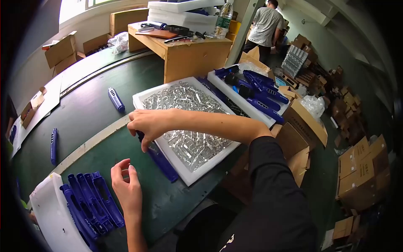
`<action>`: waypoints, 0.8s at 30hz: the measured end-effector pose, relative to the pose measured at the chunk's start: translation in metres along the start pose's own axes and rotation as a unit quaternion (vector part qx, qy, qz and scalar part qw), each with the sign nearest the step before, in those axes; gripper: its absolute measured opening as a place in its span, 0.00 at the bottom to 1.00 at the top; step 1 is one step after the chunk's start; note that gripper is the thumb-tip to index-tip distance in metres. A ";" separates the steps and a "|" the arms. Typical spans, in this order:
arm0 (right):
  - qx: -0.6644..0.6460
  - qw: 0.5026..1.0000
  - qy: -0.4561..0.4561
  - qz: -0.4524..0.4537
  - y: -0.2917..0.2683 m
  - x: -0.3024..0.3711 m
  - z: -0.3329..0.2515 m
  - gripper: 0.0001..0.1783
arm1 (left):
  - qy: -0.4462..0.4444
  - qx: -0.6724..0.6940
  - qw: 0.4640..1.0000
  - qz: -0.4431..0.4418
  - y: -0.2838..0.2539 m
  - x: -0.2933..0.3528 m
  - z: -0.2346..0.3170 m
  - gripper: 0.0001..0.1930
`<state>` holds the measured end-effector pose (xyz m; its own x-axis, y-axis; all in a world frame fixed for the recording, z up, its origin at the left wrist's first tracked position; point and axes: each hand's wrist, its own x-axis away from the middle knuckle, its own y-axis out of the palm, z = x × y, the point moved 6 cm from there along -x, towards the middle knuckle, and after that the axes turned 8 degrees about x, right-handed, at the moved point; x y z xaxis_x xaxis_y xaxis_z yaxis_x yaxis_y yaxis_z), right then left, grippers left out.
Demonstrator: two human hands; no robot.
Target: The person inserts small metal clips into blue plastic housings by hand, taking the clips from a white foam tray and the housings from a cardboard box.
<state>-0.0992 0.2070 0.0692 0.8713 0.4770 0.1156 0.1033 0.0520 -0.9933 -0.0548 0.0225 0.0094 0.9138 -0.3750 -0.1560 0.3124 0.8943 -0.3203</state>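
Green bench (88,113) extends left of the white tray (212,165); beside its edge, right hand (147,124) clasps blue casing (163,164), left hand (126,182) parted.

Daylight enters from the window (73,9) at far left, which burns out to plain white, and spreads a soft sheen over the dark green tabletop (86,107), while the stacked cartons (365,168) on the right sit in dimmer light. Small bright glints break up the heap of metal clips (195,145), and the near black sleeve (277,180) swallows most of its folds in shadow. Fisheye distortion bows straight edges toward a black, vignetted rim, and fine detail softens among the small far shapes at right.
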 end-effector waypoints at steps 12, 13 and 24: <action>-0.236 0.941 -0.112 0.214 -0.057 0.022 -0.068 0.20 | -0.044 0.388 0.907 -0.157 0.034 0.011 0.024 0.15; -0.226 0.930 -0.113 0.266 -0.055 0.021 -0.069 0.22 | -0.079 0.407 0.897 -0.151 0.031 0.012 0.023 0.14; -0.536 0.842 -0.037 0.040 0.010 0.014 -0.041 0.15 | -0.076 0.471 0.876 -0.072 0.020 0.002 0.013 0.15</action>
<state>-0.0665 0.1779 0.0611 0.8675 0.4973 0.0078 0.4546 -0.7865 -0.4180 -0.0434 0.0433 0.0147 0.8493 -0.5272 -0.0280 0.4366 0.6716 0.5986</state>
